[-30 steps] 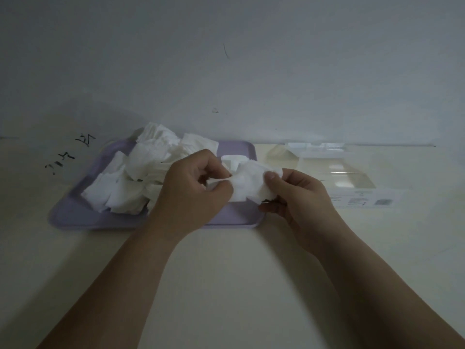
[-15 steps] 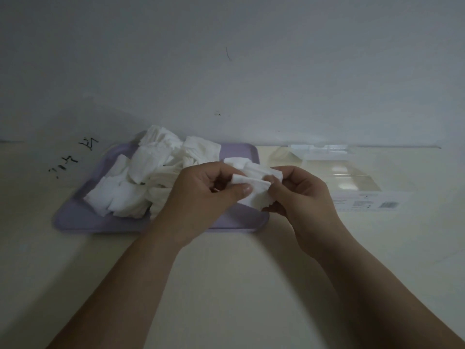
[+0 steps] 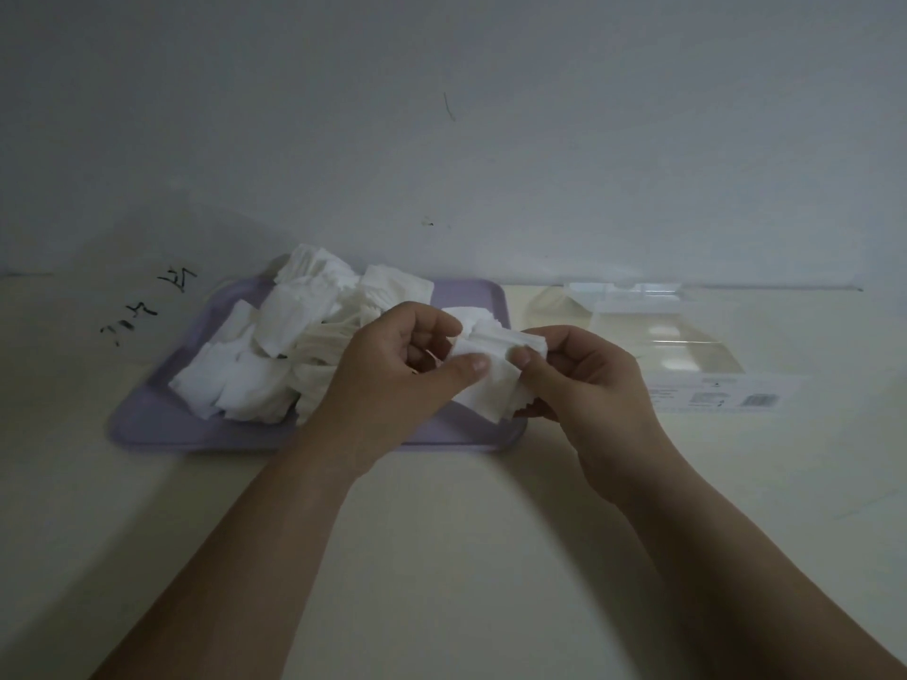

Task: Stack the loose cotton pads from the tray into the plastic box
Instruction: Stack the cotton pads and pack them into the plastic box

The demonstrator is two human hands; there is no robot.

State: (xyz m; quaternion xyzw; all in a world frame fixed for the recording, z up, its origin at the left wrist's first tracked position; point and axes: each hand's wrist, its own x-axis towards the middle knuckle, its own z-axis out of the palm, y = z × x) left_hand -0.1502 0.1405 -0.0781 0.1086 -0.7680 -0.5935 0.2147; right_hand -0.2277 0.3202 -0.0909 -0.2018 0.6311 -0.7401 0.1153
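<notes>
while both hands meet above the right end of the tray (image 3: 162, 427), they share one small bundle of cotton pads (image 3: 491, 390). the left hand (image 3: 387, 380) has its fingers curled and its thumb pressed flat on the top pad, pinching the bundle's left side. the right hand (image 3: 594, 385) pinches the right side, thumb on top and fingers tucked beneath. the bundle's edges are uneven, with several layers fanning out at its lower right corner. it is held off the tray, just left of the plastic box (image 3: 687, 346).

the lilac tray lies on the pale bench (image 3: 441, 557), close to the wall. a loose heap of white pads (image 3: 275, 350) fills its left and middle parts, overlapping at all angles. one more pad lies behind the held bundle, partly hidden by the hands.

the clear box lies to the right of the tray, near it, with a printed label (image 3: 716, 397) along its near side. whether any pads lie inside it i cannot tell. black handwritten marks (image 3: 147, 311) sit on the bench left of the tray.
</notes>
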